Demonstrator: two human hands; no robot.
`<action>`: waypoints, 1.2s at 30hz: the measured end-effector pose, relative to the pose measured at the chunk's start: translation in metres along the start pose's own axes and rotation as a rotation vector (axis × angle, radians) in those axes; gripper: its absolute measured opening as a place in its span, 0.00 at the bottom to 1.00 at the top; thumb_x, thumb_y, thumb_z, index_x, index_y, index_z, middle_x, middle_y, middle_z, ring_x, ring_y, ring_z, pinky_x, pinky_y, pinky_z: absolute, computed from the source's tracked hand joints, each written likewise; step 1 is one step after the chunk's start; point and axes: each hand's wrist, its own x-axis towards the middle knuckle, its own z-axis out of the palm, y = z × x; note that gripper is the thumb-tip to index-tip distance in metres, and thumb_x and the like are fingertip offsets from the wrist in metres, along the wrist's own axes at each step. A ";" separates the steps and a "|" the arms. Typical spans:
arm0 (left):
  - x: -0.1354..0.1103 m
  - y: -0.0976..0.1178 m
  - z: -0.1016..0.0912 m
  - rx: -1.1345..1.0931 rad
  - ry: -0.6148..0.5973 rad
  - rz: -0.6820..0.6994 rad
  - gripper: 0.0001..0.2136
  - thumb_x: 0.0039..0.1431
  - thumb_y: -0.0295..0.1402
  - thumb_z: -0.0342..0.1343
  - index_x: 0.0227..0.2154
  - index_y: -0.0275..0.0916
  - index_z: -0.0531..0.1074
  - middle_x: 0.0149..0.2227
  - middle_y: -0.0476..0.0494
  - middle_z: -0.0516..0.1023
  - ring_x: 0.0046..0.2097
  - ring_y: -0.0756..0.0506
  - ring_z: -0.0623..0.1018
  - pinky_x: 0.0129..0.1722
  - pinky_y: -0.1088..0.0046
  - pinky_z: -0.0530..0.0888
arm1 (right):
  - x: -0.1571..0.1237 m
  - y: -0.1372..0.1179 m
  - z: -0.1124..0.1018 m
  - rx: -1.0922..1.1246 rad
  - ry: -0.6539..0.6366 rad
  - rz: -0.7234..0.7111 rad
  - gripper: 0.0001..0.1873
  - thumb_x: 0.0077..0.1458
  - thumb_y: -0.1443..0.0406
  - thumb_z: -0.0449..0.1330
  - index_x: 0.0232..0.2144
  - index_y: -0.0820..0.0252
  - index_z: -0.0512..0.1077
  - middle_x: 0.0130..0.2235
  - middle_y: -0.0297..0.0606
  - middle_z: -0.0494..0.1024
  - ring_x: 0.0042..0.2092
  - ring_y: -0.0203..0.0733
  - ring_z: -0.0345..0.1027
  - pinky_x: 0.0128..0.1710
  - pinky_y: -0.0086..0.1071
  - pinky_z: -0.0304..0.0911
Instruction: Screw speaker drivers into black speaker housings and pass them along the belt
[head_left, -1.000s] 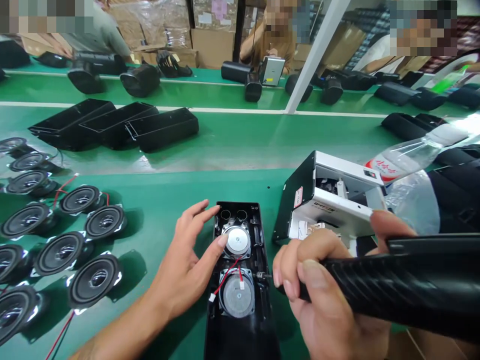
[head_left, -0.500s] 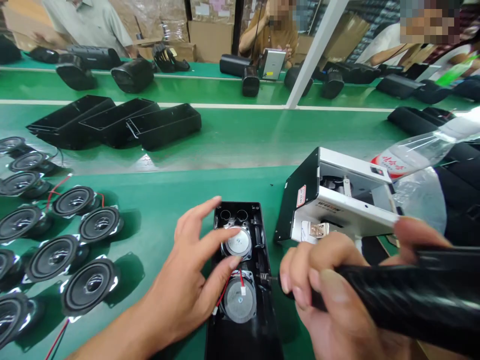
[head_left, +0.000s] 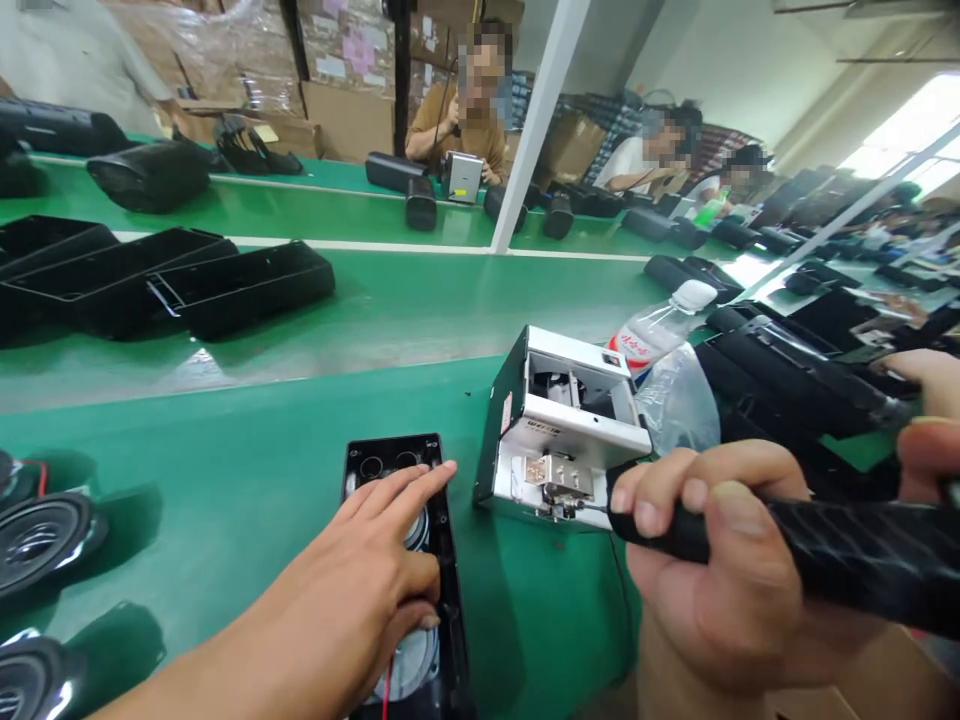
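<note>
My right hand [head_left: 712,560] is wrapped around a black electric screwdriver [head_left: 855,555]. The screwdriver's tip points left, at the metal outlet [head_left: 566,480] on the front of a white and black screw feeder [head_left: 562,420]. Over a long black speaker housing [head_left: 450,650] lies my left hand [head_left: 367,560], its index finger stretched out and its other fingers partly bent. Beneath that hand, two round speaker drivers sit in the housing, the nearer driver [head_left: 412,665] with a red wire across it. The hand covers much of both.
Loose speaker drivers [head_left: 41,545] lie at the left on the green table. Black housings [head_left: 247,285] stand beyond. A plastic bottle [head_left: 652,325] and a clear bag [head_left: 682,400] are behind the feeder, with more black speaker parts [head_left: 795,375] at right. Co-workers sit across the line.
My right hand has brought the screwdriver from beside the housing to the feeder's outlet. My left hand has flattened over the drivers. The view has swung right.
</note>
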 end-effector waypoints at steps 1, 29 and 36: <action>-0.002 -0.002 0.002 -0.001 0.042 0.016 0.07 0.63 0.28 0.67 0.31 0.46 0.85 0.80 0.41 0.60 0.76 0.21 0.64 0.65 0.25 0.73 | -0.002 0.001 0.002 0.010 -0.004 0.002 0.14 0.66 0.67 0.66 0.50 0.49 0.68 0.29 0.23 0.68 0.23 0.37 0.63 0.26 0.38 0.68; 0.068 0.021 -0.033 -0.026 0.367 0.103 0.21 0.74 0.30 0.59 0.67 0.41 0.74 0.74 0.29 0.66 0.76 0.29 0.65 0.73 0.37 0.70 | -0.019 -0.028 0.000 0.409 -0.247 0.446 0.32 0.71 0.70 0.63 0.68 0.33 0.66 0.27 0.23 0.69 0.18 0.34 0.58 0.19 0.30 0.68; -0.033 -0.005 0.006 -0.147 0.318 -0.201 0.43 0.62 0.37 0.71 0.77 0.59 0.57 0.84 0.39 0.38 0.82 0.19 0.48 0.71 0.21 0.66 | -0.046 -0.015 0.008 0.343 -0.209 0.330 0.17 0.75 0.63 0.60 0.59 0.34 0.74 0.31 0.25 0.55 0.19 0.30 0.46 0.19 0.34 0.62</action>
